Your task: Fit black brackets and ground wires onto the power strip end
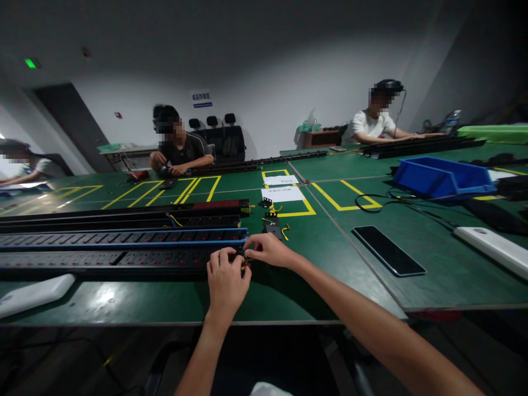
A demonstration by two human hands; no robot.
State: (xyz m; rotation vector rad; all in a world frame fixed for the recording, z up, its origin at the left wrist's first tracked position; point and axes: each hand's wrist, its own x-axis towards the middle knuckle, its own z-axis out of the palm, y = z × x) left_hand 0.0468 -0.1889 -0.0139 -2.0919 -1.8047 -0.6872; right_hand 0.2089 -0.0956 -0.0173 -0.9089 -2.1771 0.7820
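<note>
The green table (144, 305) carries everything, and the long socket strips lie flat along it, side by side, probably so their length is supported and their ends line up within reach. The near black strip (165, 258) has its right end at the hands; the blue-edged strip (185, 237) lies just behind it, its end close by. Off to the right, the blue bin (429, 175) and the phone (388, 250) sit well apart from the strips, which leaves elbow room

The left hand (225, 278) comes in from the front, fingers bent over the strip's end with the thumb close to them – likely to steady it. The right hand (270, 250) reaches in from the side, thumb and forefinger nearly together beside the yellow wires (243, 268); meeting there lets both work one small spot. Whether either grip is fully closed, and on what, I cannot tell – the fingers hide it. Beyond the right hand, a small black bracket (272, 228) and a loose yellow wire (285, 232) lie near the strip ends, perhaps to be handy
</note>
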